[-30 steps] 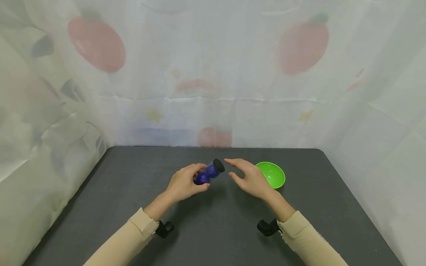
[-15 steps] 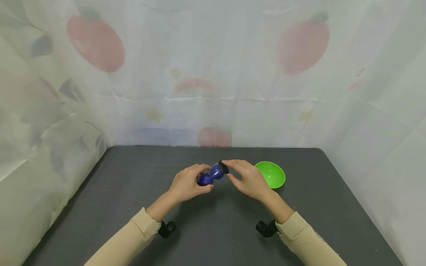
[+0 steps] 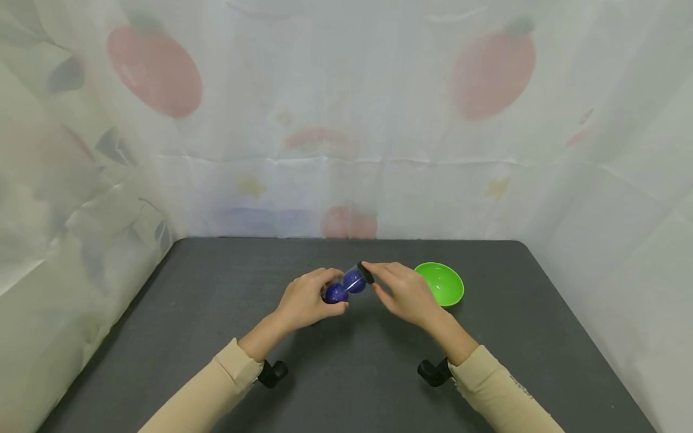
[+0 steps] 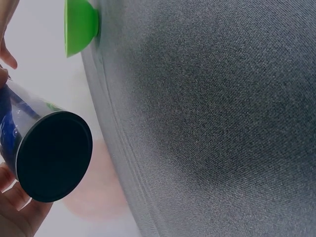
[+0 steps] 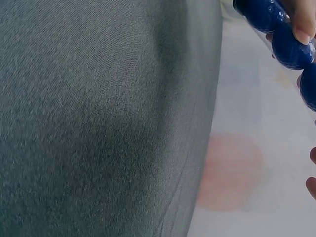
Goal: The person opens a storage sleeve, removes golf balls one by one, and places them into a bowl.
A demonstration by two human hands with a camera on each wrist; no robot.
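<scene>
One clear tube (image 3: pixel 346 284), held tilted above the middle of the table (image 3: pixel 216 337). Two blue balls show inside it in the head view; a third may be hidden under the fingers, cannot tell. The right wrist view cuts the tube off at the frame edge, showing parts of three blue rounds.

Two black caps, one at each end. The left wrist view shows the near-end cap (image 4: pixel 53 156) whole, a flat black disc. The far-end cap (image 3: pixel 366 272) is mostly covered by fingers in the head view.

Left hand (image 3: pixel 305 300): fingers curled round the lower end of the tube, gripping it. Only a fingertip and palm edge show in its wrist view.

Right hand (image 3: pixel 403 291): thumb and forefinger pinch the far-end cap. Whether the cap sits fully on the tube is hard to make out. Only fingertips show at the edge of its wrist view.

One green bowl (image 3: pixel 441 284), on the table just right of the right hand, partly hidden by it.

Two wrist cameras, black; left one (image 3: pixel 273 373), right one (image 3: pixel 431 371).

One backdrop sheet (image 3: pixel 346 120) with faint fruit prints, at far, left and right sides.
</scene>
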